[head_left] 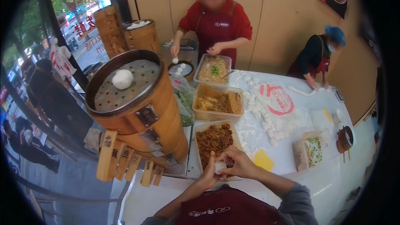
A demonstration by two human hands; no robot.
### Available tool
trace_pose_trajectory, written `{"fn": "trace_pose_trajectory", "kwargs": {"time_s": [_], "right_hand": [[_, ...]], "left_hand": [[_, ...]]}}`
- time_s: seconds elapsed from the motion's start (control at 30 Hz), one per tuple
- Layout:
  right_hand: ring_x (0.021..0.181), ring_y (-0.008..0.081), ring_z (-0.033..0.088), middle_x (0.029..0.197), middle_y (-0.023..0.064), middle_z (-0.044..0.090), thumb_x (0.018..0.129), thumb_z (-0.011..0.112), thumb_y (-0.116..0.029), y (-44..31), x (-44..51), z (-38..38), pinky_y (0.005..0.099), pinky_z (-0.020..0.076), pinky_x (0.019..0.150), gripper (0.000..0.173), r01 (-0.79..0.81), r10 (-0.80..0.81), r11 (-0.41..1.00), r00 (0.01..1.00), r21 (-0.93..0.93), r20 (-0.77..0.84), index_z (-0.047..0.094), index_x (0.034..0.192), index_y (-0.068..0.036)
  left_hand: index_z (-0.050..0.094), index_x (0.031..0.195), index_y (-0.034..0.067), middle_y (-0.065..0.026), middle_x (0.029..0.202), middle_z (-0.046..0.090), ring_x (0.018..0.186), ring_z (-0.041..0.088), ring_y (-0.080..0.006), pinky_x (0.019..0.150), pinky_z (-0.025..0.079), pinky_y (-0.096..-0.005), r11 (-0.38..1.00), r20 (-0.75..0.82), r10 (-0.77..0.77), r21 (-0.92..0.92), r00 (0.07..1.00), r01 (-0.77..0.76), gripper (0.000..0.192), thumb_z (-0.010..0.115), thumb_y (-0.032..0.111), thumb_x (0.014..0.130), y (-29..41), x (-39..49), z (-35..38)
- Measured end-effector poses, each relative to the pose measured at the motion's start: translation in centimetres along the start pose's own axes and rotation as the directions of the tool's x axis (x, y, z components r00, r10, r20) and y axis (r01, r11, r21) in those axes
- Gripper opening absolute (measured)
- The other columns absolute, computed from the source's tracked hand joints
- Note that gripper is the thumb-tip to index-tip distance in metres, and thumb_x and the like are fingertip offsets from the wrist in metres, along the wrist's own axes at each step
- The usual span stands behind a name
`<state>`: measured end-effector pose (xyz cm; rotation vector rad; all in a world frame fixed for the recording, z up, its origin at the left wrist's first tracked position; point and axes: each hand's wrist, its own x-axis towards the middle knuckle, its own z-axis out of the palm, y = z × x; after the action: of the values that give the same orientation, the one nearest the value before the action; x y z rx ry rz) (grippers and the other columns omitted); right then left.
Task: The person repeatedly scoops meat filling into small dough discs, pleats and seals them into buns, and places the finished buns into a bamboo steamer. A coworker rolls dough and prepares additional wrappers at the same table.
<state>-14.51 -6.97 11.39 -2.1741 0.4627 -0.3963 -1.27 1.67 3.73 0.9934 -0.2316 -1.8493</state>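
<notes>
Between my hands, at the table's near edge, is a piece of white dough (220, 167). My left hand (208, 173) cups it from the left with the thumb up. The fingers of my right hand (239, 164) pinch its edge from the right. Just beyond them lies a plastic tub of dark brown minced filling (214, 140), partly hidden by my hands. To the left rises a tall stack of bamboo steamers (156, 112). One white bun (122, 79) sits on the perforated liner (140, 72) at its top.
Beyond the near tub stand a tub of orange-brown filling (218, 101) and one of pale filling (212, 70). Flattened dough pieces (267, 125) line the floured table, near a yellow scraper (264, 160). A co-worker (218, 22) holds a bun; another person (315, 54) handles a dough rope (300, 92).
</notes>
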Motion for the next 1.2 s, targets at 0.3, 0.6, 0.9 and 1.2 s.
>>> {"fn": "trace_pose_trajectory", "kwargs": {"time_s": [0.3,0.6,0.9,1.2], "right_hand": [[0.089,0.0257,0.059,0.103,0.0089,0.061,0.068,0.070,-0.002,-9.1,8.7,-5.0,0.0317,0.0480,0.074,0.040,0.227,-0.111,0.973,0.603,-0.037,0.790,0.064,0.107,-0.007],[0.086,0.0256,0.062,0.095,0.0103,0.064,0.066,0.074,-0.008,-25.3,22.1,-6.5,0.0338,0.0486,0.072,0.032,0.801,-0.765,0.552,0.597,-0.234,0.240,0.066,0.097,-0.005],[0.091,0.0259,0.062,0.099,0.0133,0.065,0.068,0.074,-0.014,-25.5,24.4,-6.8,0.0337,0.0485,0.078,0.046,0.825,-0.696,0.540,0.548,-0.166,0.464,0.062,0.111,-0.006],[0.067,0.0120,0.062,0.072,0.0064,0.066,0.078,0.070,-0.016,7.0,13.3,-19.8,0.0266,0.0512,0.063,0.021,-0.197,0.185,0.980,0.931,-0.005,-0.316,0.068,0.093,-0.001]], "left_hand": [[0.023,0.143,0.017,-0.0162,0.142,0.031,0.127,0.036,-0.0395,0.092,0.043,-0.0570,0.828,0.523,0.350,-0.561,0.777,0.005,0.094,0.030,0.081,0.075,1.5,-3.7,-1.1],[0.029,0.141,0.015,-0.0152,0.131,0.048,0.110,0.056,-0.0307,0.084,0.051,-0.0389,0.879,0.567,0.421,-0.447,0.708,-0.165,0.073,0.032,0.065,0.088,1.3,-4.0,-3.4],[0.039,0.133,0.007,-0.0171,0.116,0.056,0.091,0.063,-0.0338,0.069,0.054,-0.0391,0.901,0.300,0.329,-0.383,0.895,-0.203,0.052,0.036,0.043,0.096,0.3,-3.4,-3.9],[0.042,0.127,0.007,-0.0148,0.108,0.058,0.087,0.063,-0.0288,0.066,0.056,-0.0384,0.909,-0.001,0.386,-0.169,0.922,-0.381,0.046,0.036,0.041,0.096,-0.8,-6.1,-5.7]]}}
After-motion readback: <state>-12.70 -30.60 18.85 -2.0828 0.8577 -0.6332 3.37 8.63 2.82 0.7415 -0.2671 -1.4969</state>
